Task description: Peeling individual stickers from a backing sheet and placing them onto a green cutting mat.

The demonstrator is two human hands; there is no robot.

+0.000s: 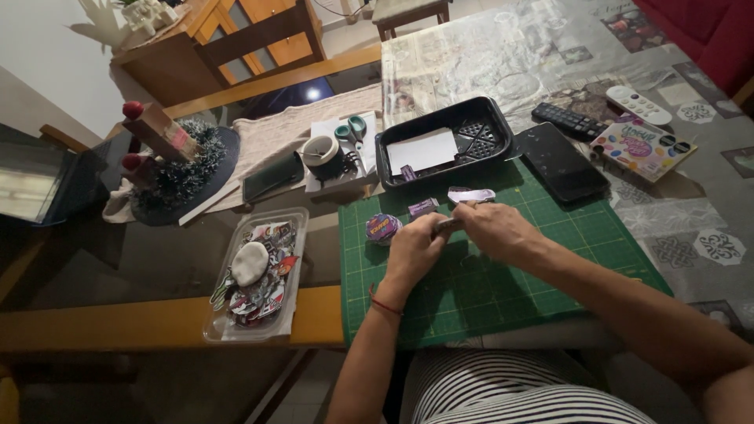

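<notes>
A tray lies behind the cutting mat (phone to its right), scissors to its left.

Thin stick-like tool: held between both hands over the green cutting mat, lying roughly level, tip toward upper right. Purple paper strip: curled, touching the right fingertips. Small purple block and round patterned disc: flat on the mat, just beside the left hand.

Black tray with a white card behind the green cutting mat. Right of the tray, dark phone, two remotes, colourful booklet. Left, scissors, tape roll, clear plastic container of printed cut-outs.
</notes>
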